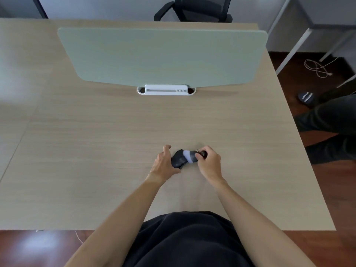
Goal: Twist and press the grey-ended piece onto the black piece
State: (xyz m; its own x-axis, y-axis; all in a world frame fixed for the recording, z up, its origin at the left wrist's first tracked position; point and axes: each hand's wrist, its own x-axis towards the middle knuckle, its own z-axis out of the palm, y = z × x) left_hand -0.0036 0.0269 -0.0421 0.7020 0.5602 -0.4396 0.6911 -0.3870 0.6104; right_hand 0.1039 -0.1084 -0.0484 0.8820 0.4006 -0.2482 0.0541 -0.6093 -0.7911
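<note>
A wide table point(96, 151) of pale wood grain fills most of the view, its surface matte and bare around the hands. Near its front middle lies a small dark sock point(178, 160) with a pale lilac band across it, bunched into a short roll that rests on the table. The left hand point(164, 163) curls round the sock's left end, thumb at the near side and fingers arched over the far side, gripping it. The right hand point(210, 162) is closed on the sock's right end, its fingertips pinching the dark fabric there. The 2 hands sit close together with only the sock between them, and both bare forearms run back to a black shirt point(185, 241) at the bottom edge.

Further back, a pale green divider panel point(163, 56) stands upright across the table, and just in front of its lower edge is a white cable tray point(166, 90) set into the surface. Behind the panel a black mesh office chair point(194, 10) faces the table. The floor point(289, 66) is dark reddish wood; on it to the right lie a coiled white cable point(316, 69) and a dark slipper point(306, 98), near another person's legs point(331, 122) in dark trousers. White metal frame legs point(292, 49) stand against the grey wall at the upper right.
</note>
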